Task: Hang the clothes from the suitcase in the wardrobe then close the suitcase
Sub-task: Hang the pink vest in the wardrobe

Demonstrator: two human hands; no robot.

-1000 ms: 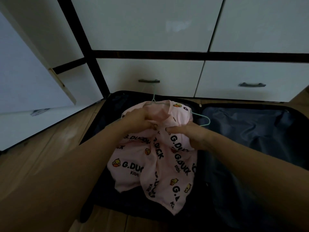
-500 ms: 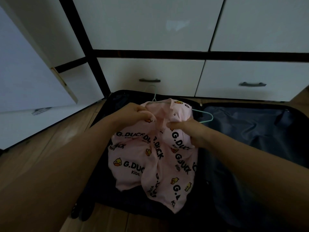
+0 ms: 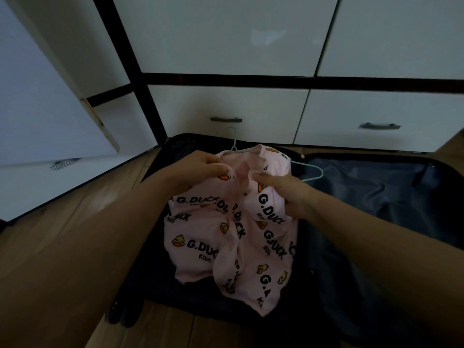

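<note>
Both hands (image 3: 200,169) (image 3: 288,194) seemingly on pink garment (image 3: 226,237)

Most of the hanger (image 3: 311,170) is hidden inside the pink shirt (image 3: 226,237); only its hook and one end show. The shirt covers the fingertips of the left hand (image 3: 200,169) and right hand (image 3: 288,194). The suitcase (image 3: 376,197) is cut off by the right and bottom edges, and its left half lies mostly under the shirt and forearms. A dark thing at the suitcase's near left corner is too dim to tell.
</note>
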